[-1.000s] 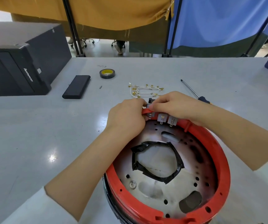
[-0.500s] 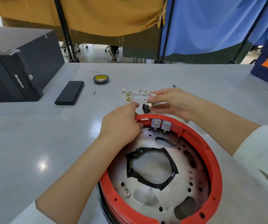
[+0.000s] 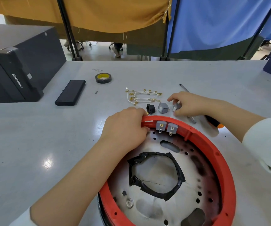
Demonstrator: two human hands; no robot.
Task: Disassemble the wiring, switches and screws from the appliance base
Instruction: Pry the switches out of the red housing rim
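Left grip [image 3: 125,126] holds the upturned red base [image 3: 213,147] rim; right grip [image 3: 188,104] pinches a grey switch [image 3: 175,108] on the table [image 3: 33,144].

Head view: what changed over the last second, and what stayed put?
The right hand left the red base rim and moved out to the table, where it now pinches a grey switch beside another grey switch and a black socket. The left hand still grips the rim; two switches remain mounted.

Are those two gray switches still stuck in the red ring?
Yes, in. Both gray switches sit mounted in the red ring, metal tabs pointing inward.
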